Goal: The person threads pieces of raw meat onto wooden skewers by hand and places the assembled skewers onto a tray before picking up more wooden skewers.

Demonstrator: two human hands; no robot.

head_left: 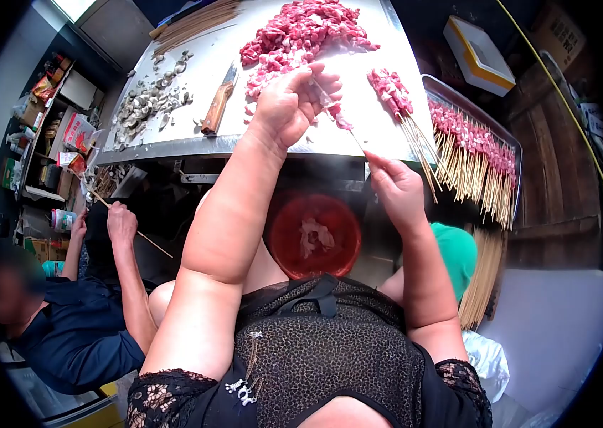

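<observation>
Near the table's front edge, my right hand (pixel 395 187) pinches the lower end of a thin skewer (pixel 357 143) that slants up to the left. Pink meat pieces (pixel 343 120) sit on its upper part. My left hand (pixel 293 105) is at the skewer's upper end, palm turned up and fingers curled round the meat there. Behind it lies a large heap of cut raw meat (pixel 308 32) on the white tabletop (pixel 244 135). Several loaded skewers (pixel 394 96) lie to the right of my hands. A wooden-handled knife (pixel 218 103) rests to the left.
Pale grey pieces (pixel 148 107) and bare skewers (pixel 194 25) lie on the table's left. A metal tray (pixel 519 153) holds many loaded skewers at right. Below is a red basin (pixel 316 235). Another person (pixel 77 328) sits at left, holding a stick. A white-yellow box (pixel 480 53) stands at back right.
</observation>
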